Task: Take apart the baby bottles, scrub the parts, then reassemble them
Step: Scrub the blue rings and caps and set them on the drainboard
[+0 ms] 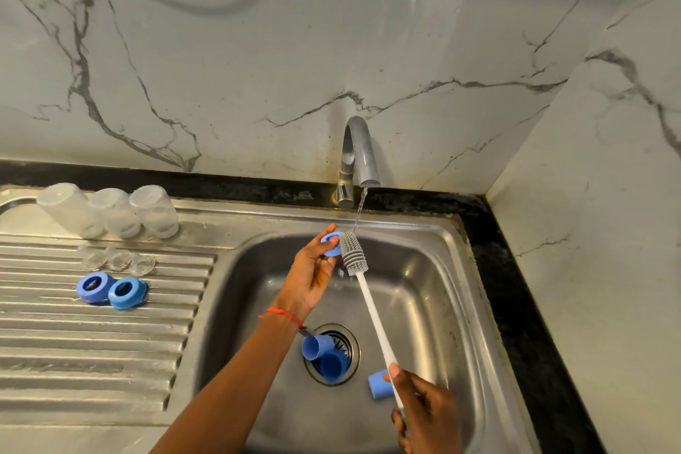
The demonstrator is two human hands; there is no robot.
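Stainless steel sink with ribbed drainboard to its left, marble-patterned wall behind, tap running a thin stream of water. Left hand raised over the basin, fingers and thumb pinching a blue bottle collar ring just under the stream. Right hand low at the near edge, grip closed around the white handle of a bottle brush; the brush's grey bristled head touches the ring held in the left hand. A red thread band sits on the left wrist. In the basin, two blue caps lie on the drain strainer, one on its side, and a third blue cap lies just beside the right hand. On the drainboard: three clear bottle bodies standing inverted in a row at the back, three clear nipples in front of them, and two blue collar rings touching each other nearer the camera.
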